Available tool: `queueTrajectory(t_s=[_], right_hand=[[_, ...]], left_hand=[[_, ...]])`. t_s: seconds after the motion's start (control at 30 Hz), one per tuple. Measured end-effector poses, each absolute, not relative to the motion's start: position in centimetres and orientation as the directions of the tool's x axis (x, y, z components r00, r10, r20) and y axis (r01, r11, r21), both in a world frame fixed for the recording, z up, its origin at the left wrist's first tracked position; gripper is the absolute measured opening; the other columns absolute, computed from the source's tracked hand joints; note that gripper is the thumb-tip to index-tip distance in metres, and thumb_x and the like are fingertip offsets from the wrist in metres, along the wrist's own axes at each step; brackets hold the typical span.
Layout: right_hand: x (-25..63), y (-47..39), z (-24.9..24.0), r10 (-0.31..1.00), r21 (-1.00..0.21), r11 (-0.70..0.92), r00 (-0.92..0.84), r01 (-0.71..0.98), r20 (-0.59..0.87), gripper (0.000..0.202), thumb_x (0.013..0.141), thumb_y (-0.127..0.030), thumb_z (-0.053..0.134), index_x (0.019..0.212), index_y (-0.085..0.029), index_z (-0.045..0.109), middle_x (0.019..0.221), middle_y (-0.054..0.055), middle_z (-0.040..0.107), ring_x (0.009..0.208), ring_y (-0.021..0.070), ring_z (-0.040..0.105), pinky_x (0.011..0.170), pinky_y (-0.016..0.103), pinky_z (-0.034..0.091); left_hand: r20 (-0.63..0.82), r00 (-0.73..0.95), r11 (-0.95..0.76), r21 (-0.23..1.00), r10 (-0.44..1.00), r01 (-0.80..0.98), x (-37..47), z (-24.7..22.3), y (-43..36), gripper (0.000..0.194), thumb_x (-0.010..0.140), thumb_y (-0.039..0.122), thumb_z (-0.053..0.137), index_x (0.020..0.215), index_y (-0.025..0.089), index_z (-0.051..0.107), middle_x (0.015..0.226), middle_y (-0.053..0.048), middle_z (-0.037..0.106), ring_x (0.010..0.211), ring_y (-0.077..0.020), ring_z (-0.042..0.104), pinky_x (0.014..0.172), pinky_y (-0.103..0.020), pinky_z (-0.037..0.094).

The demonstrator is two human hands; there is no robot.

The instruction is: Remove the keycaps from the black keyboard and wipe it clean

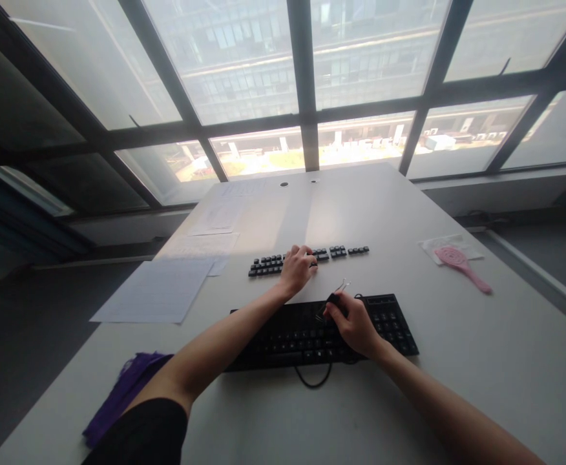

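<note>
A black keyboard (283, 345) lies on the white table, its upper key rows bare of caps where my arms leave it visible. Beyond it, loose black keycaps (266, 265) stand lined up in rows. My left hand (297, 270) is over the middle of these rows, fingers curled and pinched at a keycap (313, 263). Above the keyboard's right half, my right hand (353, 323) is closed around a keycap puller (344, 285), its wire prongs pointing up and away. A cable loop (314, 385) sticks out at the keyboard's near edge.
White paper sheets (154, 292) lie along the table's left side. A purple cloth (118, 394) is at the near left, partly behind my left arm. On the right a pink hairbrush (457, 259) rests on a clear wrapper (431, 250). Windows rise beyond the far edge.
</note>
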State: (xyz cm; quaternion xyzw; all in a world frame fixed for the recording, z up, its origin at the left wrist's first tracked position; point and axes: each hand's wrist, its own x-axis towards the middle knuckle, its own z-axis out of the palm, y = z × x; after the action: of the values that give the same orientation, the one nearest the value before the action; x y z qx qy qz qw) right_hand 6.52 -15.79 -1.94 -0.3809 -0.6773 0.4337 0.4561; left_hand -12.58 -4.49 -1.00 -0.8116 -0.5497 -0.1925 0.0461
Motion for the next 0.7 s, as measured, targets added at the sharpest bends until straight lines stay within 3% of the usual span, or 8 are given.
queueTrajectory(t_s=[0.27, 0.53, 0.7], right_hand=[[7.2, -15.1, -2.1, 0.954, -0.955, 0.295, -0.047, -0.029, 0.296, 0.012, 0.096, -0.030, 0.057, 0.093, -0.019, 0.060, 0.080, 0.004, 0.067, 0.070, 0.0195, 0.063, 0.067, 0.031, 0.050], [7.9, -15.4, -1.6, 0.867, -0.869, 0.466, -0.280, 0.168, 0.411, 0.013, 0.093, -0.012, 0.051, 0.085, -0.021, 0.058, 0.083, 0.004, 0.059, 0.079, 0.0202, 0.057, 0.075, 0.033, 0.047], [7.5, -15.8, -1.4, 0.824, -0.829, 0.513, -0.400, 0.223, 0.402, 0.015, 0.092, -0.009, 0.048, 0.089, -0.021, 0.057, 0.092, 0.006, 0.061, 0.086, 0.0213, 0.057, 0.080, 0.034, 0.046]], left_hand=[[0.456, 0.274, -0.421, 0.258, 0.847, 0.870, -12.6, 1.8, -7.8, 0.006, 0.086, 0.022, 0.070, 0.090, 0.022, 0.074, 0.109, -0.006, 0.066, 0.103, -0.0257, 0.053, 0.095, -0.042, 0.045], [0.366, 0.273, -0.431, 0.479, 0.890, 0.765, -10.6, 1.8, -16.3, 0.016, 0.090, 0.013, 0.058, 0.096, 0.021, 0.070, 0.096, -0.005, 0.067, 0.095, -0.0219, 0.055, 0.088, -0.037, 0.048], [0.299, 0.264, -0.394, 0.573, 0.917, 0.719, -10.3, -0.1, -17.7, 0.023, 0.086, 0.005, 0.055, 0.092, 0.021, 0.069, 0.095, -0.004, 0.068, 0.093, -0.0219, 0.055, 0.087, -0.037, 0.049]])
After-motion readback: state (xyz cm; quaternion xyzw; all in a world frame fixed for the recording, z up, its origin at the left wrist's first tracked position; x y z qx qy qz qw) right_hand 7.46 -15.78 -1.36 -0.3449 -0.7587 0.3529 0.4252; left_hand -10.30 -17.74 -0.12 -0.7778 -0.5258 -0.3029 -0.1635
